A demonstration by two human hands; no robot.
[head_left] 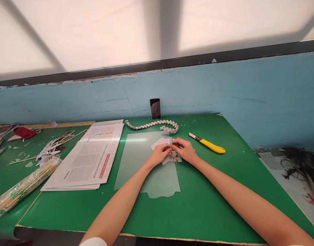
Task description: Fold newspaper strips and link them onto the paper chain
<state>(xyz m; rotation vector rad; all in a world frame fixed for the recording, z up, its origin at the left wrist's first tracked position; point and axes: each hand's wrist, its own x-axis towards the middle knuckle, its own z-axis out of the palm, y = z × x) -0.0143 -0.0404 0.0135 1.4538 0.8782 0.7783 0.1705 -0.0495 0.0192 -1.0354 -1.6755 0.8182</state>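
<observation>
My left hand and my right hand meet over small newspaper pieces, fingertips closed together on a small strip of paper. The pieces lie partly on a translucent sheet on the green table. Beyond my hands, a zigzag chain of folded paper curves across the table, its right end bent back in a hook. To the right of my right hand lies a yellow utility knife with its blade end pointing up and left.
Stacked newspapers lie left of the sheet. Farther left are bagged wooden sticks, paper scraps and a red item. A phone leans against the blue wall. The table's right edge slopes toward clutter below.
</observation>
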